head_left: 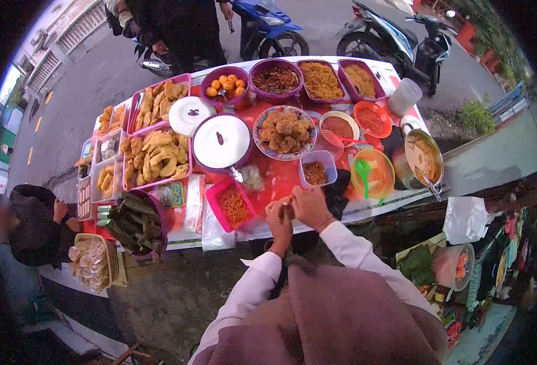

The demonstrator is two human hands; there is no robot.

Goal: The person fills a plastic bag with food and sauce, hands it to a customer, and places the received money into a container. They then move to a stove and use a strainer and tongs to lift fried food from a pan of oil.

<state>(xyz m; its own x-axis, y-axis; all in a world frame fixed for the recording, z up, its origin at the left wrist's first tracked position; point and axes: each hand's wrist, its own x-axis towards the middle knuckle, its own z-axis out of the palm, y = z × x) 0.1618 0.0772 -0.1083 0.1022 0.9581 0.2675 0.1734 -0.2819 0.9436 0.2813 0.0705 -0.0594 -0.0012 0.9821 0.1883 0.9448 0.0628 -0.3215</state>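
My left hand and my right hand meet at the table's near edge, fingers pinched together around something small that I cannot make out. Just beyond them sits a clear tub of brown bits. Left of my hands is a pink tray of orange noodles. An orange bowl with a green spoon stands to the right. Farther back, a patterned plate holds round fried pieces.
Trays of fried food, a white-lidded pot and banana-leaf wraps fill the left side. A metal pot is right. People stand behind and left; motorbikes are parked beyond.
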